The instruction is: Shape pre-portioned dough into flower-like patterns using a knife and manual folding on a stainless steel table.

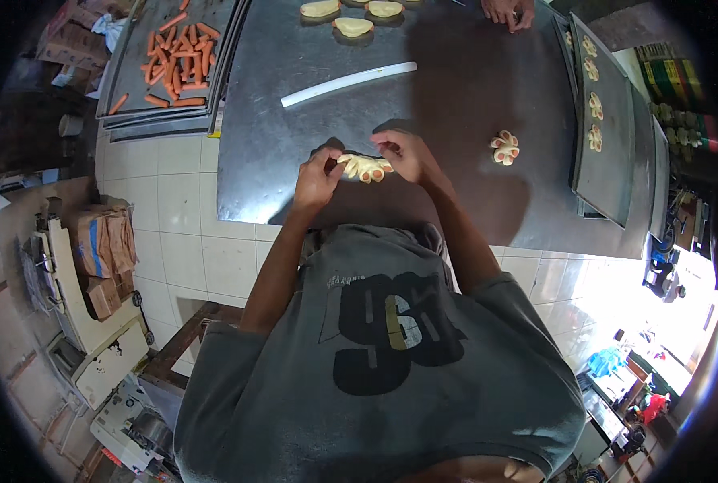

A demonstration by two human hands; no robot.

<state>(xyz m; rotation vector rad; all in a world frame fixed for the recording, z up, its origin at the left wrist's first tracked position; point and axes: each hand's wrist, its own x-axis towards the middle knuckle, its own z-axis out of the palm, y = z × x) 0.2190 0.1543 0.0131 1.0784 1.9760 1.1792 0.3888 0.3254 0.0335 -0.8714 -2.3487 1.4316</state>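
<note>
A strip of pale dough with sausage slices fanned along its near edge lies at the near side of the dark metal table. My left hand pinches its left end between thumb and fingers. At the right end, my right hand has its fingers apart and curved above the dough, its near side touching it. To the right sits a finished-looking flower-shaped piece of dough and sausage. Beyond my hands lies a white, slightly bent tube or rod.
Orange sausages lie on stacked trays at the far left. Several dough pieces rest at the far edge. On the right, a tray bears several flower-shaped pieces. Another person's hand is at the far right.
</note>
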